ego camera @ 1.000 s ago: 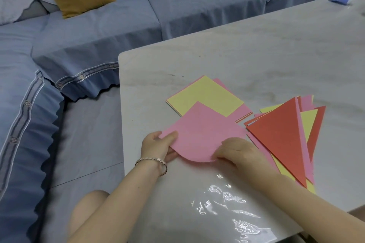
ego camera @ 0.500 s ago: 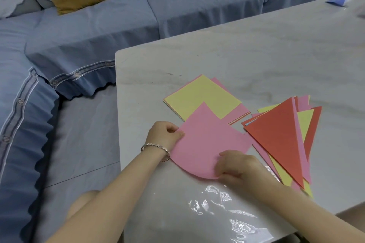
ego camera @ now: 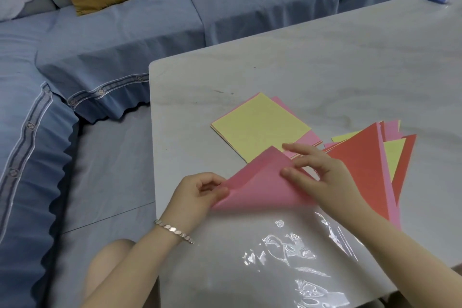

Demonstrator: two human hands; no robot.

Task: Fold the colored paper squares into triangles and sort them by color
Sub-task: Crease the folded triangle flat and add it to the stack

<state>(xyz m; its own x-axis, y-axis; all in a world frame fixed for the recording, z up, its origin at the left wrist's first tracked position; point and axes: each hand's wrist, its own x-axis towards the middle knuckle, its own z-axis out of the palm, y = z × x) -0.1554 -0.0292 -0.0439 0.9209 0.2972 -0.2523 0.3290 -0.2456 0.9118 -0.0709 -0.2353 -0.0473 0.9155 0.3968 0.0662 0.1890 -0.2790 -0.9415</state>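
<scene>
On the smooth pale stone bench [ego camera: 275, 77], left hand [ego camera: 197, 194] and right hand [ego camera: 322, 172] each pinch a curved matte pink paper square [ego camera: 260, 185].

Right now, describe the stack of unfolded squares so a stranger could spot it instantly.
On the pale table, look just beyond the pink sheet being folded. The stack lies left of the fanned triangles; it alone is still square, yellow on top.
</scene>
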